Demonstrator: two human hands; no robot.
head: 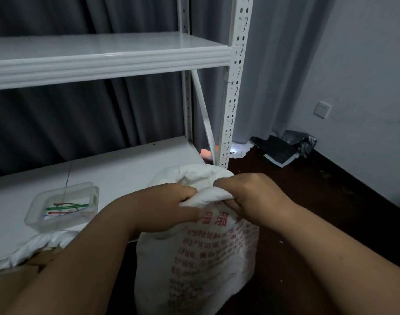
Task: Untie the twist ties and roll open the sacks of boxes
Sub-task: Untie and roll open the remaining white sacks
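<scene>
A white woven sack (201, 258) with red printing stands on the dark floor in front of me, its top bunched into a thick rolled rim. My left hand (169, 208) grips the left side of that rim, fingers curled over the fabric. My right hand (249, 196) grips the right side, thumb and fingers pinching the roll. No twist tie is visible on this sack. A second white sack (42, 244), rolled open over brown cardboard boxes (15, 280), sits at the lower left. What the held sack contains is hidden.
A clear plastic tub (62, 205) with several green and red twist ties stands on the white lower shelf (126, 169). The shelf rack's upright post (228, 123) rises just behind the sack. Black and white bags (283, 148) lie in the corner by the wall.
</scene>
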